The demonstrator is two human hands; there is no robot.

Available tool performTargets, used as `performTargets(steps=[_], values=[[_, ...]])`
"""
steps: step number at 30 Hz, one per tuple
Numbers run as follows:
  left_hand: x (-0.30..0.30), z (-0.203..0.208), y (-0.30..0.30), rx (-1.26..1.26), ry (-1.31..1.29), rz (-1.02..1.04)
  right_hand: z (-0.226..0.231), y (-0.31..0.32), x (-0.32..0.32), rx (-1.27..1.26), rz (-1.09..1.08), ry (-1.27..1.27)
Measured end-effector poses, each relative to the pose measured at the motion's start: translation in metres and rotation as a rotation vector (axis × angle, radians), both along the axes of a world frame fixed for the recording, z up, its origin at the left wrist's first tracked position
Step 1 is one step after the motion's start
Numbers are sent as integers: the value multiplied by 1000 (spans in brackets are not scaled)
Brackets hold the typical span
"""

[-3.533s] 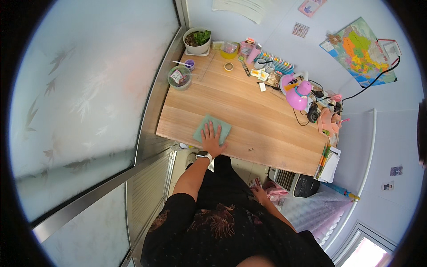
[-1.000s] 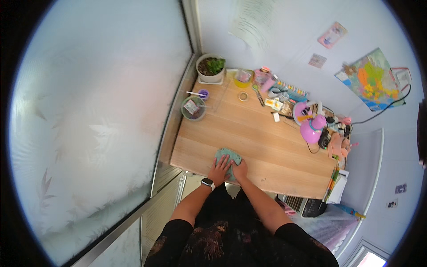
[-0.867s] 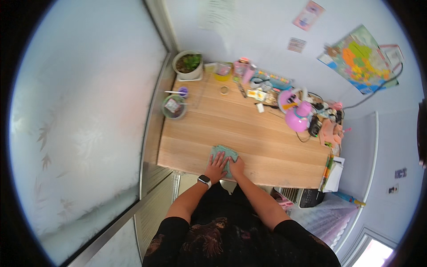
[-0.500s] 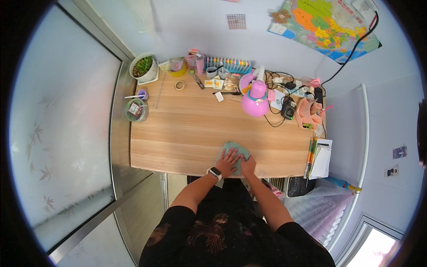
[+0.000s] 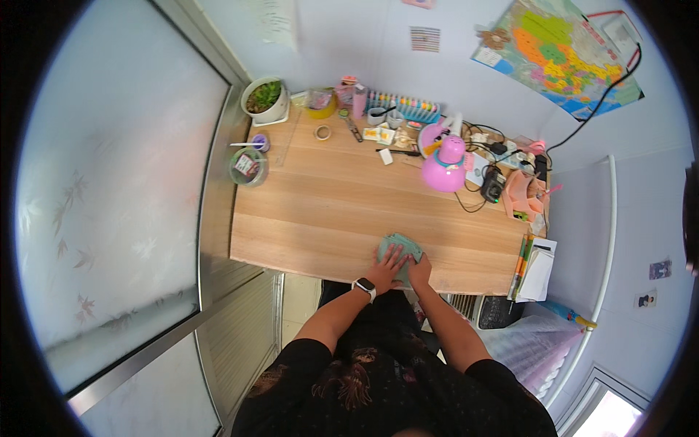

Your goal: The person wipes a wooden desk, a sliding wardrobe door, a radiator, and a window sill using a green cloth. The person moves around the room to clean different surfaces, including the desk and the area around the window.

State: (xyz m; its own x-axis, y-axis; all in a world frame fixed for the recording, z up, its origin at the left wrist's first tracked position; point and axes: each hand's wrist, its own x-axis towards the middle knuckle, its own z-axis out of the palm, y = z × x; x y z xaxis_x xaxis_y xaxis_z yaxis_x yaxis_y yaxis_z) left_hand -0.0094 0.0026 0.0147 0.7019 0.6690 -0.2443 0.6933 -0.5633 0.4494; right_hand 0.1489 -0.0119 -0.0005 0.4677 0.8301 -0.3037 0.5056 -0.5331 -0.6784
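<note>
- Cloth (image 5: pixel 400 241), pale green, folded; lies on the desk near its front edge, right of the middle of that edge, under both hands.
- Left hand (image 5: pixel 386 271), laid flat on the cloth, fingers spread, grasping nothing; a watch (image 5: pixel 365 285) with a white strap at the wrist.
- Right hand (image 5: pixel 419 272), at the cloth's right edge, thumb side touching it; cannot tell whether the fingers pinch the cloth.
- Desk (image 5: pixel 320 218), light wood grain, bare around the cloth.
- Eraser-like white block (image 5: pixel 386 156), beyond the cloth, beside a dark pen (image 5: pixel 405 153).
- Desk lamp (image 5: pixel 443 171), pink, head bent low, toward the right rear.
- Black device (image 5: pixel 492 186), among cables, right of the lamp.
- Organizer (image 5: pixel 519 195), peach, near the right edge.
- Papers (image 5: pixel 537 275), white, at the right front corner.
- Tape roll (image 5: pixel 322 132), lying flat, left rear.
- Rack (image 5: pixel 419 111), teal, holding a row of small colored items, along the wall.
- Round tub (image 5: pixel 248 167), clear, left edge; purple cup (image 5: pixel 261 141) just behind.
- Potted plant (image 5: pixel 266 102), white pot, left rear corner.
</note>
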Motion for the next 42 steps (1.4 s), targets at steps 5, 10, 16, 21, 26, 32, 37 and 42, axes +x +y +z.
performTargets(steps=[5,10,16,21,26,32,37,42], values=[[-83,5,4,-18,102,129,5,32,-86,-39,133,8],[-156,11,1,-6,113,335,12,53,-167,-69,249,68],[-201,16,0,38,-118,702,11,57,-206,-9,324,274],[-222,24,22,-383,-1023,1165,29,72,-174,35,593,790],[-224,88,48,-692,-955,859,80,79,-126,253,605,897],[-192,164,63,-565,-1108,634,191,90,-86,440,749,693],[-186,260,64,-884,-1358,305,274,81,-65,566,740,851],[-170,288,71,-867,-1334,168,314,76,-46,560,717,911]])
